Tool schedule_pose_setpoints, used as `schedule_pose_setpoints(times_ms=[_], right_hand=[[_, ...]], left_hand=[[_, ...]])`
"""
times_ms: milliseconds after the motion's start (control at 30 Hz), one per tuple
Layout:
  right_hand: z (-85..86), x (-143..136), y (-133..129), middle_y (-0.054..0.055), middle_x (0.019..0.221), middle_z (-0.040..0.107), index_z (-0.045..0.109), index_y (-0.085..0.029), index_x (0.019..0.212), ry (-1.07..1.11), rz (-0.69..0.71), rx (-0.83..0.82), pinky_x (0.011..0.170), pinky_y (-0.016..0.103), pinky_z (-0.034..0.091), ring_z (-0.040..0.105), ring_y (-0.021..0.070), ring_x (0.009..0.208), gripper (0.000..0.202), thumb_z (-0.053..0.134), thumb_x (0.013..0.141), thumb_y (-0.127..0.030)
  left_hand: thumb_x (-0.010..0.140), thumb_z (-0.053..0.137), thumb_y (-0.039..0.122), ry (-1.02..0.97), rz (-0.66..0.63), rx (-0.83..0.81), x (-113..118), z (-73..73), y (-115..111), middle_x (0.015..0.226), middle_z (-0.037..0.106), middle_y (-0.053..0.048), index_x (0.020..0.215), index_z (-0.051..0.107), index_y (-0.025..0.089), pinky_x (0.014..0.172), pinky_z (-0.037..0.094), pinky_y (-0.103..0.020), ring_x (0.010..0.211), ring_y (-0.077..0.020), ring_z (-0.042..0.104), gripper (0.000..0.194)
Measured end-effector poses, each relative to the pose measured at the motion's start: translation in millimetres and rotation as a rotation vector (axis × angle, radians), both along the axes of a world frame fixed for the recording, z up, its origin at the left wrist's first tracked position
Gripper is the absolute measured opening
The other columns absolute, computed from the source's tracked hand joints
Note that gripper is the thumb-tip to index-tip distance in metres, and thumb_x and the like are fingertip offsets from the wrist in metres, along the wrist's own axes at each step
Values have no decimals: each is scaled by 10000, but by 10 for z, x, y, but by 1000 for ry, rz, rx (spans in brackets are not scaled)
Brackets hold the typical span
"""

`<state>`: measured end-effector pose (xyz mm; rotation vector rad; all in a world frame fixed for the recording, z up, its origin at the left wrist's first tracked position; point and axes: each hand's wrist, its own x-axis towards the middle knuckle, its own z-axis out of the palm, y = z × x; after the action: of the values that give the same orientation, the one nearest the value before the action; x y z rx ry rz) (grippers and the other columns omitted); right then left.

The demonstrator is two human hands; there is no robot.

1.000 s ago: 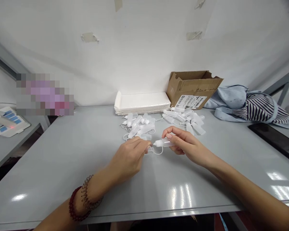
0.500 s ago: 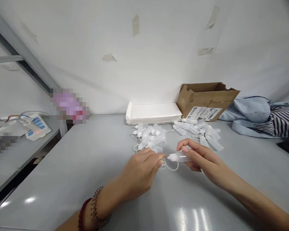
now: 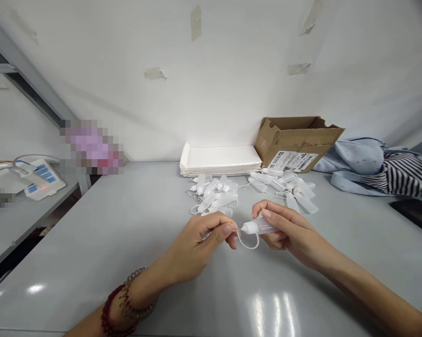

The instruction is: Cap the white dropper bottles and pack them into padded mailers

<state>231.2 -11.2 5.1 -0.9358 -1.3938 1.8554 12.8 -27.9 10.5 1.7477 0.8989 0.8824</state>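
Observation:
My right hand (image 3: 284,229) holds a small translucent squeeze bottle (image 3: 263,227) between thumb and fingers, lying sideways with its white cone tip (image 3: 249,228) pointing left. A thin needle-like line runs from that tip toward my left hand (image 3: 205,241), whose thumb and forefinger are pinched together. A white cap strap (image 3: 248,246) loops from the bottle's neck into those left fingers, which hide its end. Behind my hands lie a pile of similar bottles with white tips and straps (image 3: 216,194) and, to its right, a heap of translucent bottles (image 3: 284,185).
A stack of white padded envelopes (image 3: 221,158) lies against the wall beside an open cardboard box (image 3: 300,145). Farther right are a light blue bag with striped cloth (image 3: 358,164) and a black object (image 3: 418,215). A device with blue buttons (image 3: 45,179) sits at far left.
My left fingers have shifted their pinch, with the thumb now on top, and a thin line shows at the bottle's tip. The right hand still holds the bottle. The whole view has shifted slightly.

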Motion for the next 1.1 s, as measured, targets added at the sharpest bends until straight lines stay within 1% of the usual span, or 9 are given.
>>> schedule_pose_setpoints(times_ms=[100, 200, 333, 533, 733, 933, 1100], right_hand=[[-9, -20, -10, -95, 549, 203, 504, -218, 913, 6, 2, 7, 464, 236, 119, 132, 72, 484, 259, 445, 935, -469], [-15, -34, -22, -91, 553, 216, 500, -220, 925, 1, 1, 21, 475, 237, 140, 154, 78, 495, 274, 420, 942, -482], [-10, -36, -36, -79, 579, 257, 501, -217, 938, 6, -1, 41, 497, 240, 193, 203, 86, 517, 283, 406, 947, -483], [2, -42, -37, -79, 592, 258, 498, -211, 928, 41, -8, 31, 498, 243, 194, 198, 81, 510, 284, 408, 947, -480], [7, -50, -39, -81, 589, 257, 484, -215, 919, 27, -2, 39, 485, 239, 177, 195, 76, 505, 278, 403, 949, -479], [14, -70, -53, -80, 587, 264, 488, -216, 923, -5, -25, 68, 485, 236, 193, 198, 81, 510, 286, 408, 943, -490], [40, -80, -58, -80, 579, 269, 486, -218, 930, -46, -25, 85, 484, 235, 206, 217, 83, 508, 292, 416, 937, -502]], left_hand=[[969, 379, 267, -41, -5, -7, 32, -50, -10, 711, 650, 3, 803, 574, 171, 649, 412, -216, 674, -107, 559, 273], [978, 349, 287, -48, 11, -3, 53, -68, -20, 698, 643, -1, 790, 553, 172, 656, 412, -232, 663, -113, 547, 299], [979, 350, 316, -64, 14, -49, 43, -37, -15, 702, 643, -12, 802, 559, 168, 668, 420, -244, 670, -121, 541, 311], [967, 385, 341, -148, -10, -97, 20, 18, 14, 682, 631, -19, 825, 583, 158, 650, 425, -246, 655, -123, 544, 304], [964, 389, 332, -106, 2, -84, 24, 9, 25, 654, 624, -16, 790, 590, 154, 632, 411, -239, 639, -119, 524, 319], [972, 359, 343, -76, -4, -69, 25, -41, 17, 653, 620, -16, 756, 567, 162, 651, 425, -243, 648, -123, 525, 350], [971, 345, 349, -64, -7, -79, 28, -50, 33, 643, 610, -13, 747, 553, 168, 639, 427, -244, 633, -124, 512, 355]])
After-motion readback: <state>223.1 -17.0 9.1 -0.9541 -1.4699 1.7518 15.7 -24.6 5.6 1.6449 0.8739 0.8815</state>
